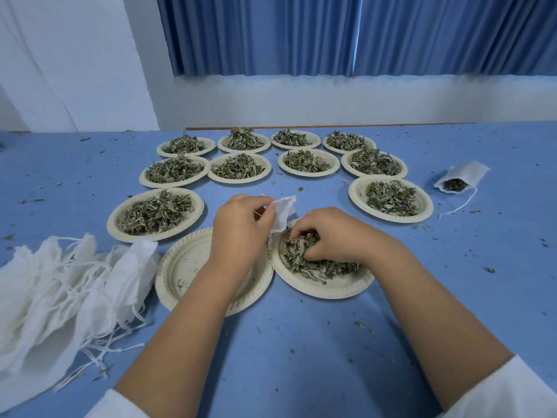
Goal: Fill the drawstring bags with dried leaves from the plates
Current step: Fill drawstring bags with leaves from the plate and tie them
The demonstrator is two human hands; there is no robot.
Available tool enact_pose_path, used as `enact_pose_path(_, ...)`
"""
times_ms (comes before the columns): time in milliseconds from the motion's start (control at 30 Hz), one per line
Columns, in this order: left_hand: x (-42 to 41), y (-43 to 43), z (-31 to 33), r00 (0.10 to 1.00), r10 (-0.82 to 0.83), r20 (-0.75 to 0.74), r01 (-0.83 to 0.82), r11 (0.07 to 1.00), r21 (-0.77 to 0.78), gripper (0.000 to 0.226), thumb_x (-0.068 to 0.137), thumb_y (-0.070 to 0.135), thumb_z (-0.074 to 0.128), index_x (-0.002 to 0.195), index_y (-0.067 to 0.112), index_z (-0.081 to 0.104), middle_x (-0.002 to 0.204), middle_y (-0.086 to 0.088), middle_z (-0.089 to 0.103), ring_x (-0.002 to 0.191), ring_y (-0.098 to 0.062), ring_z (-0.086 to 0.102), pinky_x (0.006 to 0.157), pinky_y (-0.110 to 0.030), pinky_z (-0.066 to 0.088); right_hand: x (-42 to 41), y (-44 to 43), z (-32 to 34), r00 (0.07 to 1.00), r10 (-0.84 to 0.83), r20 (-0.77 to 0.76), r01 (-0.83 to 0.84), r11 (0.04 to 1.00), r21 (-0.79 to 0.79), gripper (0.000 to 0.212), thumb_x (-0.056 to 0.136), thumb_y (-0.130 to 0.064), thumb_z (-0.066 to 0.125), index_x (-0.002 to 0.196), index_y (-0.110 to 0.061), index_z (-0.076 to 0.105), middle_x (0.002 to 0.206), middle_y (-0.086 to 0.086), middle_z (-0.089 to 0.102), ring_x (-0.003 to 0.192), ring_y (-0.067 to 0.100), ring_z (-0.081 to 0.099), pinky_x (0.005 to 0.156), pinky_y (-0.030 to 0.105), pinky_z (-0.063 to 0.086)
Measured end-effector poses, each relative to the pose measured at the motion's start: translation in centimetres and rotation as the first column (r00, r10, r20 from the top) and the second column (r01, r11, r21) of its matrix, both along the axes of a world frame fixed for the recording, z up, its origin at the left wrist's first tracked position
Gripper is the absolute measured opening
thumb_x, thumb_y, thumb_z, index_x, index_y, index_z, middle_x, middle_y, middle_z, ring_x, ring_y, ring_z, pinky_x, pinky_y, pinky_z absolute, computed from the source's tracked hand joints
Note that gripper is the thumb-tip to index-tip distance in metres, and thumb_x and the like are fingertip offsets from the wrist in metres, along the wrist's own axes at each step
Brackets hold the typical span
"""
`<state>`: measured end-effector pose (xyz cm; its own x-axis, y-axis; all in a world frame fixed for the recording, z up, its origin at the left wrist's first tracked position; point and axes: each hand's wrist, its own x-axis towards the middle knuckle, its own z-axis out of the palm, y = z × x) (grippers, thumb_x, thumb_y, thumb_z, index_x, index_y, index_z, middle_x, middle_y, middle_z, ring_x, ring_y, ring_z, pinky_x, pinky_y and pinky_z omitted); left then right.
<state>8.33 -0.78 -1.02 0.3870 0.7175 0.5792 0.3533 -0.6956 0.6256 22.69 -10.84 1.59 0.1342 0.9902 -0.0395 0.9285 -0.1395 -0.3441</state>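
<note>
Far left: a heap of empty bags on the tabletop, so I judge most of the work lies ahead. Next, one emptied plate. My left hand pinches a small bag. My right hand curls into the dried leaves on the near plate. Ten heaped plates wait behind. Far right: one filled bag, done.

Plain packing workroom: blue-covered table, rows of leaf-heaped plates, blue curtains.
</note>
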Motion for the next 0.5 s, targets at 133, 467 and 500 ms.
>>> enact_pose_path(133,0.0,0.0,0.1,1.000,-0.003,0.030,0.004,1.000,-0.029,0.015,0.091,0.018,0.066,0.099,0.016,0.078,0.082,0.003,0.065,0.074,-0.008,0.054,0.072,-0.016,0.037,0.8,-0.5,0.4,0.991,-0.047,-0.122,0.056,0.996,0.075,0.031,0.079,-0.024,0.077,0.107,-0.033,0.068,0.101,-0.020,0.059,0.081,-0.010,0.054,0.067,0.004,0.040)
enact_pose_path(467,0.3,-0.5,0.4,0.999,0.019,0.026,-0.018,0.999,-0.027,0.014,0.091,0.020,0.067,0.099,0.012,0.076,0.083,0.000,0.067,0.074,-0.018,0.066,0.075,-0.037,0.055,2.0,-1.5,1.1,0.904,-0.095,-0.417,0.224,0.936,0.272,0.040,0.076,-0.025,0.082,0.113,-0.020,0.067,0.111,-0.003,0.065,0.107,0.005,0.059,0.094,0.021,0.046)
enact_pose_path(500,0.4,-0.5,0.4,0.999,0.017,0.035,-0.016,0.999,-0.031,0.013,0.090,0.019,0.068,0.098,0.012,0.076,0.083,0.000,0.067,0.074,-0.018,0.066,0.074,-0.038,0.055,2.1,-1.6,1.1,0.896,-0.091,-0.434,0.225,0.936,0.269,0.039,0.076,-0.025,0.082,0.112,-0.019,0.067,0.109,-0.006,0.066,0.104,0.000,0.059,0.088,0.015,0.046)
